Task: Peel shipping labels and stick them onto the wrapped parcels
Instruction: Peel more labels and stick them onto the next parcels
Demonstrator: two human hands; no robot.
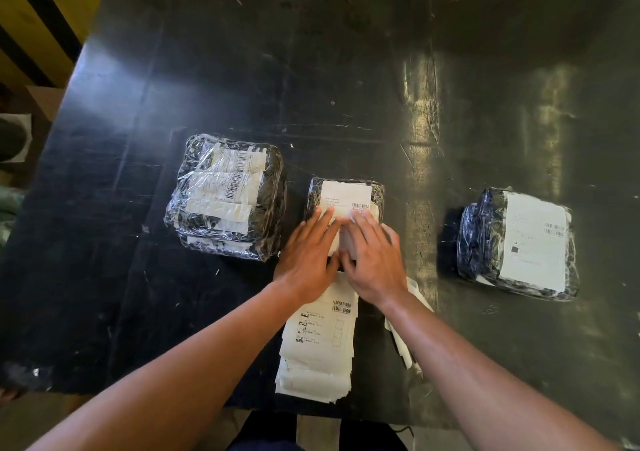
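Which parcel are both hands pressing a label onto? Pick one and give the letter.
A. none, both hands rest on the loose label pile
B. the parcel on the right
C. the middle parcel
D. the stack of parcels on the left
C: the left hand and right hand lie side by side with straight fingers on the white label of the middle parcel; the parcels to either side lie untouched.

Both hands cover the near half of the middle parcel (346, 194), so the lower part of its label (344, 196) can't be seen. The print on every label is too small to read. The right hand (375, 260) and forearm hide part of the label stack (318, 343) and most of the loose backing strips (403, 350).
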